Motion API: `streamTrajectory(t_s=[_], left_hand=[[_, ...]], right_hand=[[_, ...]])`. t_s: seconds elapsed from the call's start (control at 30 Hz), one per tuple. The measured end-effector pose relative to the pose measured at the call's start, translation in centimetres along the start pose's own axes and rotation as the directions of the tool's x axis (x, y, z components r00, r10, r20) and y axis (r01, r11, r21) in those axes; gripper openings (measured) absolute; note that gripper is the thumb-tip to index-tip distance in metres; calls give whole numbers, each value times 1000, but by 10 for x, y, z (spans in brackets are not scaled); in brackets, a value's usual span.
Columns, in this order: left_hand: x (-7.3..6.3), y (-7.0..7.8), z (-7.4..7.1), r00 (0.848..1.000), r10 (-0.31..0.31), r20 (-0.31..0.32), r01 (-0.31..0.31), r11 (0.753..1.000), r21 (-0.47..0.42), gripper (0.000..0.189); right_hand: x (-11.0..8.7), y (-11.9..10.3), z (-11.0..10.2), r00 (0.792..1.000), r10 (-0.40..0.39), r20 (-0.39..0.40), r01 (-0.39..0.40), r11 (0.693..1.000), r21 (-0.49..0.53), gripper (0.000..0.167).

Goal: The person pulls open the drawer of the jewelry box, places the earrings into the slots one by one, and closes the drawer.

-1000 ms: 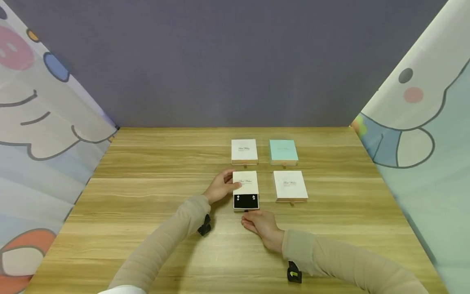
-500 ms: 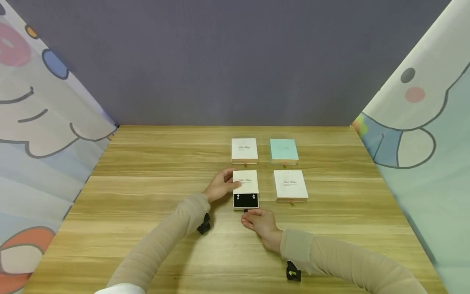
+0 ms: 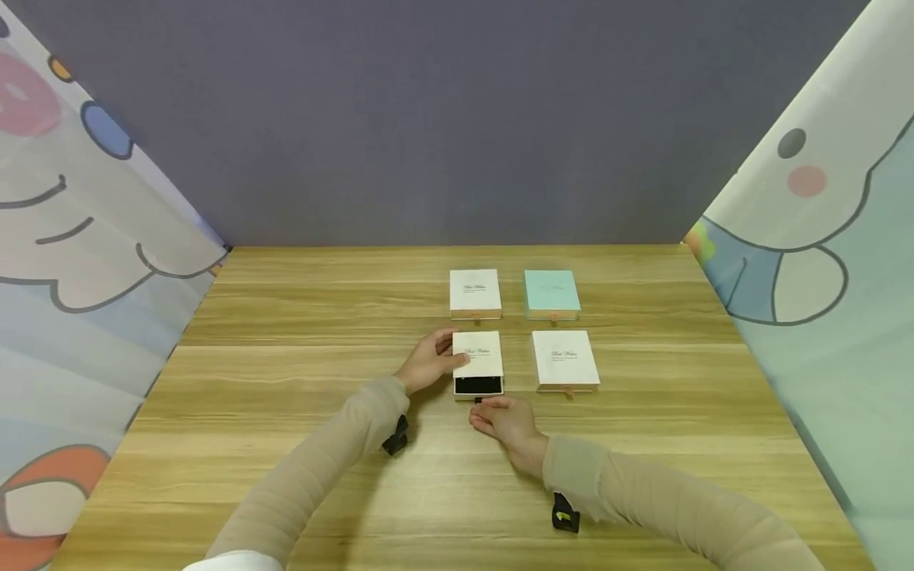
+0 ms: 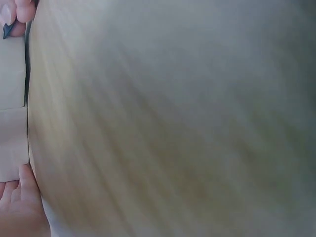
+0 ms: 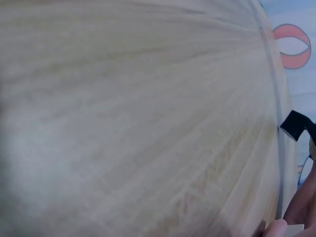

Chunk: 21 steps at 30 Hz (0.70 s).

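Observation:
A cream drawer-style jewelry box [image 3: 478,342] lies on the table with its drawer [image 3: 478,396] partly pulled out toward me. The drawer has a black lining [image 3: 478,385]; any earrings inside are mostly hidden by the sleeve's edge. My left hand [image 3: 428,362] grips the box's left side, thumb on top. At the drawer's front, my right hand [image 3: 510,428] pinches a black pull tab [image 3: 478,400]; the left wrist view shows this dark tab [image 4: 7,30] between the fingertips. The right wrist view catches only a sliver of a hand at its lower right edge.
A white box [image 3: 474,292] and a mint-green box [image 3: 552,292] lie behind. Another white box [image 3: 564,358] sits to the right. The wooden table [image 3: 286,317] meets a dark grey panel [image 3: 457,127], with cartoon-printed cloths at both sides.
The drawer has slid inward, away from me, and the earrings have gone under the sleeve. My right hand has moved forward with it; the left hand stays on the box.

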<state>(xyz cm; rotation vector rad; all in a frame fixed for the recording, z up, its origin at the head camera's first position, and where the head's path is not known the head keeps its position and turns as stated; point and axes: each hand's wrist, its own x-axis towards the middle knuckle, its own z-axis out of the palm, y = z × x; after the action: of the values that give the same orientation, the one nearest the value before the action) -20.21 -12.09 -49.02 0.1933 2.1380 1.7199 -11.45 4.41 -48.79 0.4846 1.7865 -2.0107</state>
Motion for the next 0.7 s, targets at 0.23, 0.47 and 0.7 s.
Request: streamTrajectory(t_s=[0.23, 0.47, 0.7], left_hand=[[4, -8, 2, 1000, 3, -28, -3, 1000, 21, 63], [8, -11, 3, 1000, 18, -12, -18, 1000, 7, 62], [5, -17, -2, 1000, 3, -17, -3, 1000, 9, 63]], right_hand=[[11, -4, 1, 1000, 14, -10, -14, 1000, 26, 22], [26, -11, -1, 999, 34, -16, -33, 998, 55, 25], [29, -13, 3, 998, 66, 0, -66, 997, 50, 26]])
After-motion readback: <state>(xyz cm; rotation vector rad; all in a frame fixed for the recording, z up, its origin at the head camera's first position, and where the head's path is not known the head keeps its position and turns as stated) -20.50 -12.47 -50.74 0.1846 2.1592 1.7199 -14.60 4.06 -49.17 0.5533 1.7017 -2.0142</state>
